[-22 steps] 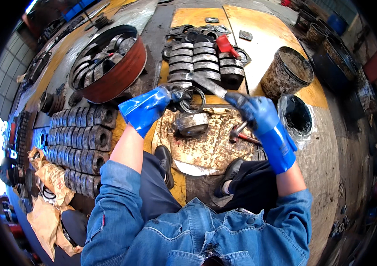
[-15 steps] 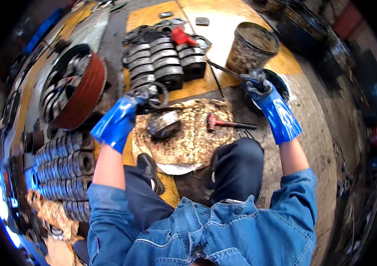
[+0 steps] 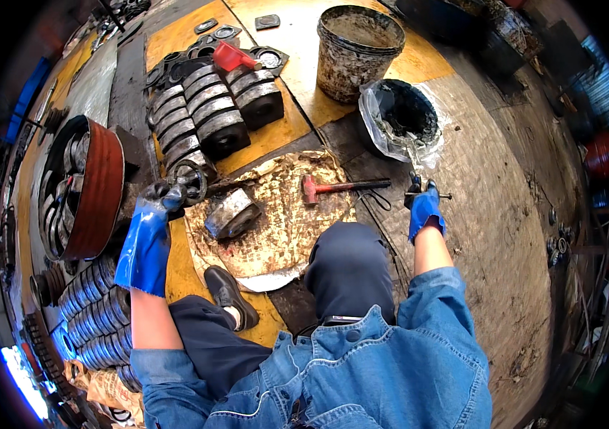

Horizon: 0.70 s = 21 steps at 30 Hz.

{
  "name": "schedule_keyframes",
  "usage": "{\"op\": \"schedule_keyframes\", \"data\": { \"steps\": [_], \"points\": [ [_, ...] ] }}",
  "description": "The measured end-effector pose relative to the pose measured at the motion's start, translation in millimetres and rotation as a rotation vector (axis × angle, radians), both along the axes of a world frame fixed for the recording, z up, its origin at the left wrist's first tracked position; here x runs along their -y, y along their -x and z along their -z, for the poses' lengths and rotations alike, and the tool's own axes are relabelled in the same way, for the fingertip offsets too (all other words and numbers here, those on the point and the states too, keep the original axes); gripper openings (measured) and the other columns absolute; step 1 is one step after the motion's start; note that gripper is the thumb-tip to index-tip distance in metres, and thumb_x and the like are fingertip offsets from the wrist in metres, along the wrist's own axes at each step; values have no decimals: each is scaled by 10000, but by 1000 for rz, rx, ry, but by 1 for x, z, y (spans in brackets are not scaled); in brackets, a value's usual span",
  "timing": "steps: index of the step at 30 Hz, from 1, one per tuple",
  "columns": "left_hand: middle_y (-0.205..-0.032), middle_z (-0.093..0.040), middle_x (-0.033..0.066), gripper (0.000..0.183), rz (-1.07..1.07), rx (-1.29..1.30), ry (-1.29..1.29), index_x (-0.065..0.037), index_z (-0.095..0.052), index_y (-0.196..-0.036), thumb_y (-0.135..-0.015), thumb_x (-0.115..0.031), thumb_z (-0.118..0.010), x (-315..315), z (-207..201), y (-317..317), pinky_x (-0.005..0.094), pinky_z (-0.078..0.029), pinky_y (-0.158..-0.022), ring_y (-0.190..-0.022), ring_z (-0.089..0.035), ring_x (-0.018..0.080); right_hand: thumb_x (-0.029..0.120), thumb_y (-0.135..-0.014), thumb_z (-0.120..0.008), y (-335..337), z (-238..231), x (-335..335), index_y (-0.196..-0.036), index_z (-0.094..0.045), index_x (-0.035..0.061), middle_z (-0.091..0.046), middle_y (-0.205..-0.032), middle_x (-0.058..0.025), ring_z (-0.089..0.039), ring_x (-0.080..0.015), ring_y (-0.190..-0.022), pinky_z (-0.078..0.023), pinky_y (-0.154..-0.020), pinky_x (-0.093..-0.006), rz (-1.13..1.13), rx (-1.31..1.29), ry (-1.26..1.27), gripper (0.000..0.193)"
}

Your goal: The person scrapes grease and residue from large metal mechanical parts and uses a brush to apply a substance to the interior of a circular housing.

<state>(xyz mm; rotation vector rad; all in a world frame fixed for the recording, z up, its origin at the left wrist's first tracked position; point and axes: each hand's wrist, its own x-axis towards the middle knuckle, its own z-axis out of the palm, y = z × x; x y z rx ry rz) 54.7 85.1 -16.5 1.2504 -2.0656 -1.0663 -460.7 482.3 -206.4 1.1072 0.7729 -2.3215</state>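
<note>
Both my hands wear blue rubber gloves with blackened fingers. My left hand (image 3: 148, 229) is closed on a dark metal ring (image 3: 198, 187), held up beside the front of the stacked metal blocks. Off to the right, my right hand (image 3: 424, 207) grips a thin metal rod-like tool (image 3: 445, 196), whose short end sticks out to the right; its full shape is hidden. Between my hands, a grimy metal block (image 3: 233, 213) rests on a stained sack-like mat (image 3: 276, 247). A red-headed hammer (image 3: 336, 187) with a black handle lies across the mat's right side.
Beyond the right hand stands a black bucket (image 3: 378, 136) lined with clear plastic. A caked tall bucket (image 3: 351, 68) is behind it. Stacked blocks (image 3: 200, 118) carry a red scoop (image 3: 231, 55). At left are a rust-red drum (image 3: 97, 193) of metal parts and more dark blocks (image 3: 97, 304).
My right hand has drawn back toward me from in front of the black bucket, and its tool has swung round. My left hand still holds the ring. The view has shifted right.
</note>
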Motion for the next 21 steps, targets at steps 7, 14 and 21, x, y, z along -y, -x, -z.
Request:
{"op": "schedule_keyframes", "data": {
  "steps": [7, 14, 21],
  "points": [
    [-870, -650, 28, 195, 1, 9, -7, -6, -652, -988, -799, 32, -620, 1, -1, 2, 251, -475, -640, -779, -578, 108, 380, -887, -590, -28, -65, -21, -1059, -577, 92, -705, -889, -115, -498, -154, -448, -433, -408, -229, 17, 85, 10, 336],
    [-874, -652, 29, 205, 15, 12, -6, -8, -652, -994, -796, 35, -621, -1, 1, 8, 252, -476, -641, -782, -580, 109, 165, -936, -536, -28, -79, 25, -1087, -598, 53, -682, -823, -108, -582, -143, -515, -444, -452, -249, -406, -756, -487, 198],
    [-878, -654, 29, 216, 22, 45, -3, -11, -653, -1001, -793, 37, -622, -7, -5, -1, 252, -477, -641, -784, -582, 110, 202, -889, -505, -9, -50, 93, -1156, -558, 118, -655, -905, -90, -674, -301, -835, -547, -626, -422, -1205, -1363, -2273, 284]
  ]
}}
